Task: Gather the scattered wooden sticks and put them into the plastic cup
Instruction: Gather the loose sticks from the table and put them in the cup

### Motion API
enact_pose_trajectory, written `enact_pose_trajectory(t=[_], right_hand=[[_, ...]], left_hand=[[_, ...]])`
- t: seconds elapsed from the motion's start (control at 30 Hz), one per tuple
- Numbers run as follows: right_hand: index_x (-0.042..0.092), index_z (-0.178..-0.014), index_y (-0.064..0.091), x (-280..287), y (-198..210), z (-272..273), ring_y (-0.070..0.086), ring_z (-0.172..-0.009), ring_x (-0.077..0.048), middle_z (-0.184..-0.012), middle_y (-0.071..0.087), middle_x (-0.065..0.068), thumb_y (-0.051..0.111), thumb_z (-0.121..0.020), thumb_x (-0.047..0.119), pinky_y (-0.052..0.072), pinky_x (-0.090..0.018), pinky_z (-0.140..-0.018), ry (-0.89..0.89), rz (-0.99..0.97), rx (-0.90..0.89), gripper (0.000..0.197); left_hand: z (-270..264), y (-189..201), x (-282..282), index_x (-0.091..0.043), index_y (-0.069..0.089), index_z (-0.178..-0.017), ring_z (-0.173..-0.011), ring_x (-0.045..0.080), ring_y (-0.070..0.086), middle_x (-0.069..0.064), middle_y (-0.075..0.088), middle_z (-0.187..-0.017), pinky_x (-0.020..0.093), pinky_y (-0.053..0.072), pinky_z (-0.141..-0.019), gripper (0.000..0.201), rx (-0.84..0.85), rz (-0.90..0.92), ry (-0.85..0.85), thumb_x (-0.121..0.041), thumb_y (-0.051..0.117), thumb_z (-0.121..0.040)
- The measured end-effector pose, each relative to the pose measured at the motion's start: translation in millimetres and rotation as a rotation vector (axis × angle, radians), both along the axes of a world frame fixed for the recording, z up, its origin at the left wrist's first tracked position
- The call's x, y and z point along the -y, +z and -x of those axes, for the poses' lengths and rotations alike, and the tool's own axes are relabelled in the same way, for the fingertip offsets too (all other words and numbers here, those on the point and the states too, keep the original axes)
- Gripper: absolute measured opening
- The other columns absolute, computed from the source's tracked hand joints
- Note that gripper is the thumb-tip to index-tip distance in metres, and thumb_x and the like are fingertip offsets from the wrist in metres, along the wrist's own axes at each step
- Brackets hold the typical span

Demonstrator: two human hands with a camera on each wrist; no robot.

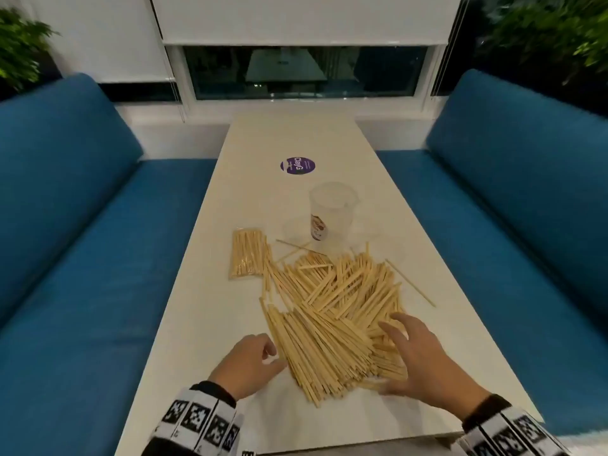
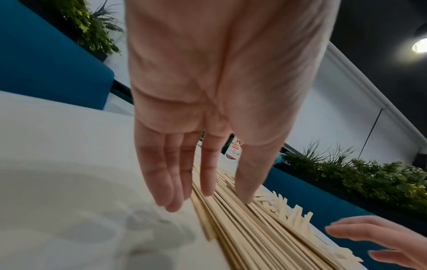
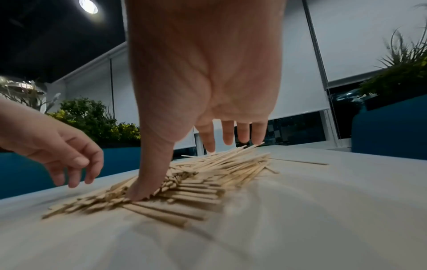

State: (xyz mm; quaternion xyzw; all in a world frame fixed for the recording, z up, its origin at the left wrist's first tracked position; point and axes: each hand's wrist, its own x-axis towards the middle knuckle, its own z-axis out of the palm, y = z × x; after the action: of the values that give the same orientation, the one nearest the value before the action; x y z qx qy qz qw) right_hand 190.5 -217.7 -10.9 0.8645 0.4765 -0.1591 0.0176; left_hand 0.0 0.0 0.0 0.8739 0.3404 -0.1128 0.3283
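A big heap of pale wooden sticks (image 1: 332, 307) lies spread on the white table (image 1: 204, 324). Beyond it stands a clear plastic cup (image 1: 330, 215) with a printed label, upright and empty as far as I can see. My left hand (image 1: 253, 360) sits at the heap's near left edge with straight fingers (image 2: 166, 182), its thumb (image 2: 249, 182) touching the sticks (image 2: 254, 228). My right hand (image 1: 411, 353) is spread over the heap's near right side, thumb (image 3: 148, 182) pressed into the sticks (image 3: 196, 179). Neither hand grips any.
A sealed clear packet of sticks (image 1: 247, 253) lies left of the heap. A long thin skewer (image 1: 411, 284) lies at the right, near the table edge. A purple round sticker (image 1: 297, 166) is farther back. Blue sofas (image 1: 82, 209) flank the table on both sides.
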Motion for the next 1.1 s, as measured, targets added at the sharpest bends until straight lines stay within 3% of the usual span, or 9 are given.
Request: enact_pose_trajectory(t=[0.07,0.17,0.33,0.6,0.7,0.87,0.97,1.03,1.1], right_hand=[[0.021,-0.149,0.006,-2,-3,0,0.005,-0.145,-0.022,-0.157,0.005,-0.003,0.064,-0.069,0.065,0.009,-0.032,-0.117,0.012,0.006,-0.029,0.108],[0.016,-0.15,0.01,-6,-6,1,0.026,-0.137,-0.02,-0.148,0.028,-0.004,0.064,-0.075,0.057,0.019,-0.028,-0.113,0.018,-0.03,-0.018,0.101],[0.018,-0.138,0.04,-9,-7,4,0.046,-0.116,-0.018,-0.125,0.049,0.0,0.057,-0.087,0.042,0.038,-0.027,-0.095,0.013,-0.098,0.008,0.058],[0.014,-0.118,0.056,-7,-20,4,0.051,-0.108,-0.021,-0.116,0.056,-0.004,0.044,-0.096,0.026,0.044,-0.029,-0.089,0.034,-0.101,0.017,0.028],[0.012,-0.111,0.055,-6,-21,3,0.051,-0.102,-0.023,-0.115,0.054,-0.006,0.039,-0.093,0.007,0.044,-0.031,-0.085,0.065,-0.067,0.067,0.025],[0.009,-0.118,0.049,-4,-11,2,0.053,-0.097,-0.022,-0.117,0.047,-0.007,0.04,-0.087,-0.007,0.045,-0.029,-0.083,0.049,-0.101,0.059,0.035],[0.008,-0.123,0.045,-3,-5,1,0.052,-0.101,-0.024,-0.119,0.048,-0.009,0.036,-0.087,-0.008,0.043,-0.03,-0.085,0.046,-0.079,0.055,0.04],[0.009,-0.127,0.041,-1,-1,1,0.052,-0.104,-0.025,-0.12,0.051,-0.009,0.033,-0.089,-0.006,0.039,-0.029,-0.082,0.057,-0.046,0.09,0.041],[0.01,-0.13,0.037,1,5,0,0.052,-0.106,-0.025,-0.121,0.053,-0.008,0.032,-0.091,-0.003,0.036,-0.028,-0.08,0.071,-0.004,0.119,0.042]], left_hand=[[-8,-2,3,-0.02,0.048,-0.106,-0.095,0.012,0.048,0.001,0.051,-0.111,0.02,0.037,-0.078,0.033,-0.005,0.025,0.069,-0.047,0.055,-0.087],[-21,-5,10,-0.008,0.037,-0.131,-0.116,0.02,0.048,0.01,0.044,-0.133,0.028,0.04,-0.093,0.071,-0.047,0.082,0.18,-0.056,0.056,-0.083],[-44,-7,19,0.001,0.01,-0.145,-0.135,0.029,0.035,0.018,0.026,-0.15,0.035,0.036,-0.106,0.108,-0.03,0.123,0.33,-0.063,0.061,-0.074],[-58,-17,32,-0.001,0.032,-0.132,-0.122,0.029,0.048,0.016,0.044,-0.134,0.036,0.044,-0.101,0.081,0.101,0.135,0.435,-0.034,0.076,-0.073],[-57,-19,30,0.0,0.037,-0.13,-0.12,0.03,0.051,0.017,0.05,-0.132,0.035,0.045,-0.098,0.07,0.113,0.151,0.468,-0.028,0.074,-0.077],[-55,-28,23,-0.001,0.042,-0.13,-0.116,0.029,0.054,0.015,0.055,-0.127,0.032,0.045,-0.096,0.059,0.153,0.217,0.541,-0.022,0.068,-0.082],[-53,-38,15,-0.002,0.06,-0.113,-0.098,0.028,0.063,0.013,0.067,-0.108,0.039,0.051,-0.093,0.037,0.216,0.289,0.594,-0.02,0.066,-0.081],[-52,-42,10,0.003,0.058,-0.104,-0.098,0.03,0.062,0.013,0.066,-0.105,0.042,0.051,-0.093,0.029,0.239,0.338,0.631,-0.018,0.063,-0.084],[-53,-45,5,0.006,0.053,-0.11,-0.102,0.035,0.061,0.02,0.062,-0.108,0.042,0.051,-0.093,0.032,0.245,0.379,0.657,-0.015,0.058,-0.086]])
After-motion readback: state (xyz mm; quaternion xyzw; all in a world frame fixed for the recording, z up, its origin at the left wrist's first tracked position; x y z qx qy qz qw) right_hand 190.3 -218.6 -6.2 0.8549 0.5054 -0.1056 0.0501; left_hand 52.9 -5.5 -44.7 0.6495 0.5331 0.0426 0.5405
